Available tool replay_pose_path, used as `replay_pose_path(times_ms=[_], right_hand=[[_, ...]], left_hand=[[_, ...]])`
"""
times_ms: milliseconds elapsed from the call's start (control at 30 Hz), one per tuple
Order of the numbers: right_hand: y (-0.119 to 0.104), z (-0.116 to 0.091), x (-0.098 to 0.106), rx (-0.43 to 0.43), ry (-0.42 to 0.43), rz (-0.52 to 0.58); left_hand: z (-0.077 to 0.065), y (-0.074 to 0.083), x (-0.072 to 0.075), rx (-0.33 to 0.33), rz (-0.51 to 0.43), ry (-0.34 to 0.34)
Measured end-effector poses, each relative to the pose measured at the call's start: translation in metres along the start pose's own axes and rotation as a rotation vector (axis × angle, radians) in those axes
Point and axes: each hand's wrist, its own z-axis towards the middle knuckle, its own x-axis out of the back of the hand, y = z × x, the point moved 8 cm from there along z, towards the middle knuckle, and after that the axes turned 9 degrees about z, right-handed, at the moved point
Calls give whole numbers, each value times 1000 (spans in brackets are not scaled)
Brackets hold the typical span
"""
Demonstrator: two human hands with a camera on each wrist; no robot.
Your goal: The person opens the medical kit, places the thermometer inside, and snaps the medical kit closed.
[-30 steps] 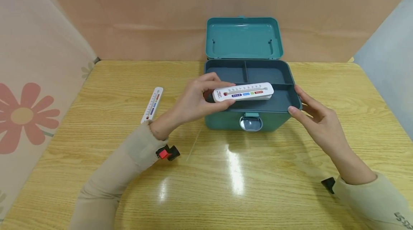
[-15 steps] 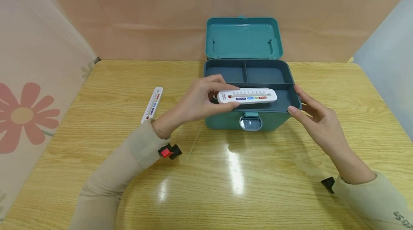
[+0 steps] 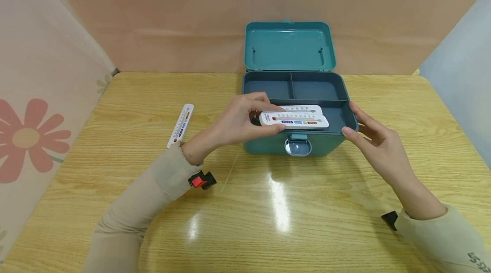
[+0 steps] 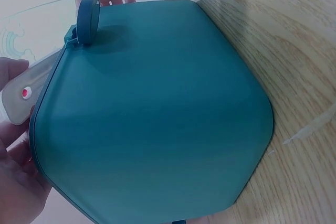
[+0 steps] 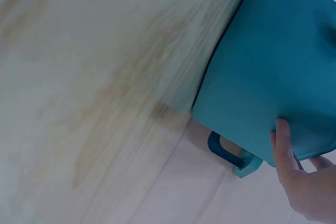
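Observation:
My left hand (image 3: 245, 115) pinches a white thermometer (image 3: 295, 120) between thumb and fingers, over the front compartment of a teal storage box (image 3: 253, 144). A second white thermometer (image 3: 312, 109) lies just behind it, partly covered by it and the hand. In the left wrist view the held thermometer's end (image 4: 18, 106), with a red dot, shows beyond the box rim. My right hand (image 3: 383, 149) holds the box's front right corner, thumb at the front and fingers along the side. In the right wrist view its fingers (image 5: 284, 148) touch the outer wall.
Another white thermometer (image 3: 181, 125) lies on the wooden table (image 3: 245, 230), left of the box. The box lid (image 3: 290, 47) stands open at the back. Dividers (image 3: 292, 86) split the grey tray, and a latch (image 3: 298, 146) hangs at the front.
My left hand has moved slightly right and toward me with the thermometer, lowering it at the compartment's front side. The second thermometer now shows more behind it. My right hand has stayed put.

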Motion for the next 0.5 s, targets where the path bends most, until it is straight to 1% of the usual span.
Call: replay_pose_path(times_ms=[233, 500], right_hand=[[1, 1, 1, -1, 0, -7], [3, 0, 1, -13, -7, -13]], left_hand=[[0, -1, -2, -4, 10, -13], [1, -2, -3, 18, 77, -41]])
